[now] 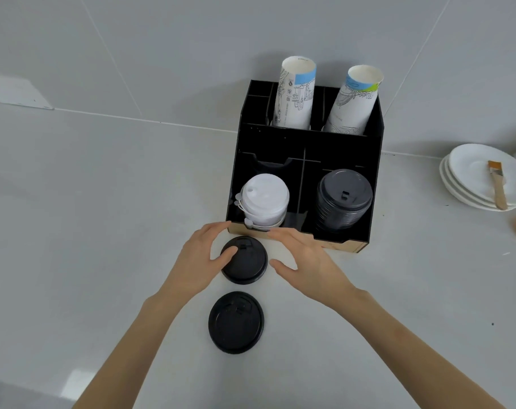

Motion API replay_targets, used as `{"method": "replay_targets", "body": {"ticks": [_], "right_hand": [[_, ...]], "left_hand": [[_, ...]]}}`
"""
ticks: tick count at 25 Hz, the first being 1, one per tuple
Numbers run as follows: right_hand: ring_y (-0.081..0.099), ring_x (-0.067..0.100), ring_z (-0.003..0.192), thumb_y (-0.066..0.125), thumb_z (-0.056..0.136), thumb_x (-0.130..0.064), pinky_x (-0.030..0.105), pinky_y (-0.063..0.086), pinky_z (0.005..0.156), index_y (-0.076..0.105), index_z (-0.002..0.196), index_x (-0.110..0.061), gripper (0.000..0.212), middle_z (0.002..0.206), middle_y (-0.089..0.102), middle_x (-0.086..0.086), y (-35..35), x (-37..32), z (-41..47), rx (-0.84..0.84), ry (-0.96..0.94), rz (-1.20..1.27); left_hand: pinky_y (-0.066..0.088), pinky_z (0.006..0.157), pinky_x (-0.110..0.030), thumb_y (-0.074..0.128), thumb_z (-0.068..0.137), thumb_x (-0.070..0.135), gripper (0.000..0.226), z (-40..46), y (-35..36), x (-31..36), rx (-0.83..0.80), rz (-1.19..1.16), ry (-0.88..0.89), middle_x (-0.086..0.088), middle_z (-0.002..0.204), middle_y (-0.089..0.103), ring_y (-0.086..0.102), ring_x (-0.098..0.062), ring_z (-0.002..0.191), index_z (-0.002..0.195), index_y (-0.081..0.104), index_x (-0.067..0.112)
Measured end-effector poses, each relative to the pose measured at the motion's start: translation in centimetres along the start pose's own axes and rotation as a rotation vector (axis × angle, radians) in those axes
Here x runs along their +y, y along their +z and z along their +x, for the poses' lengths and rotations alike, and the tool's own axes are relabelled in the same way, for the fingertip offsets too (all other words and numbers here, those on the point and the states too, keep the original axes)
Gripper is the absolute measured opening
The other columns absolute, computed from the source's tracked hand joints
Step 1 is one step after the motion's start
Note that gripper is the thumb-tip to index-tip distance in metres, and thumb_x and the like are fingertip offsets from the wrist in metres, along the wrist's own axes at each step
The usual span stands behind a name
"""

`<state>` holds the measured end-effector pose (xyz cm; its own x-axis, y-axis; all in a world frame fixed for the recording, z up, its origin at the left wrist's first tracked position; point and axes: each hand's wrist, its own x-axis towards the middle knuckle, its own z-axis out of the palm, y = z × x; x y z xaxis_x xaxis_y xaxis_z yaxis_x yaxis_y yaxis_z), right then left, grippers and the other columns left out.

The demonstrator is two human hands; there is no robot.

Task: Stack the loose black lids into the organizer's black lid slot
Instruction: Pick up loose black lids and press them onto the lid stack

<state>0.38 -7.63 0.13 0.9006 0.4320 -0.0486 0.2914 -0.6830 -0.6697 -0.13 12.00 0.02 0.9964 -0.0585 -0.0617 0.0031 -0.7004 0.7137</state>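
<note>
Sitting upper centre: black organizer [298,137], black lid stack [343,199] filling its right front slot. Lying loose at frame centre: two black lids [245,261], matte, domed, unstacked. Bracketing upper lid: left hand [200,261] thumb touching, right hand [306,258] spread, gripping nothing. Risking: one-sided contact sliding lid away; tilted placement toppling tall stack.

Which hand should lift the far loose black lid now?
Left. The left hand already has its thumb on the far lid, while the right hand hovers open beside it, apart. The black lid stack lies to the right, though.
</note>
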Motion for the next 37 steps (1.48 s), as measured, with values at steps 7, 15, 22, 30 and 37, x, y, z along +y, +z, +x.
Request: {"method": "replay_targets", "body": {"ticks": [7,15,22,30,37], "right_hand": [[0.037,0.018,0.129,0.053,0.087,-0.023,0.037,0.035,0.107,0.036,0.131,-0.017,0.047,0.141,0.039,0.000,2.9,0.7,0.7,-0.139,0.081,-0.048],[0.033,0.019,0.132,0.055,0.085,-0.019,0.032,0.030,0.108,0.032,0.133,-0.017,0.054,0.146,0.031,0.001,4.4,1.4,1.9,-0.172,0.116,-0.039],[0.037,0.020,0.128,0.056,0.084,-0.016,0.034,0.034,0.106,0.034,0.132,-0.014,0.053,0.142,0.037,0.003,4.6,1.2,2.1,-0.145,0.118,-0.018],[0.040,0.018,0.124,0.060,0.083,-0.026,0.034,0.037,0.104,0.039,0.129,-0.014,0.052,0.135,0.043,0.003,3.8,0.6,1.0,-0.061,0.087,0.007],[0.041,0.015,0.122,0.061,0.082,-0.030,0.024,0.033,0.101,0.041,0.129,-0.014,0.053,0.133,0.043,0.004,3.1,-0.6,0.2,0.032,0.048,0.042]], "left_hand": [[0.030,0.104,-0.030,0.057,0.084,0.023,0.050,-0.9,1.2,-2.7,-0.073,0.015,-0.086,-0.006,0.137,0.044,0.041,-0.021,0.124,0.130,0.038,0.016],[0.031,0.100,-0.029,0.060,0.081,0.030,0.056,-1.2,2.6,-4.2,-0.108,0.015,-0.136,-0.007,0.135,0.044,0.040,-0.024,0.121,0.130,0.037,0.014],[0.031,0.102,-0.031,0.062,0.080,0.024,0.058,-1.4,2.9,-4.0,-0.095,0.000,-0.125,-0.007,0.136,0.043,0.040,-0.024,0.121,0.131,0.036,0.014],[0.020,0.101,-0.021,0.056,0.074,0.044,0.074,-1.9,2.4,-2.5,-0.110,0.001,-0.070,-0.003,0.144,0.034,0.030,-0.021,0.128,0.135,0.027,0.016],[0.023,0.102,-0.023,0.066,0.075,0.038,0.073,-2.5,2.0,-1.2,-0.027,-0.006,-0.011,0.000,0.143,0.034,0.029,-0.021,0.128,0.134,0.030,0.017]]}}
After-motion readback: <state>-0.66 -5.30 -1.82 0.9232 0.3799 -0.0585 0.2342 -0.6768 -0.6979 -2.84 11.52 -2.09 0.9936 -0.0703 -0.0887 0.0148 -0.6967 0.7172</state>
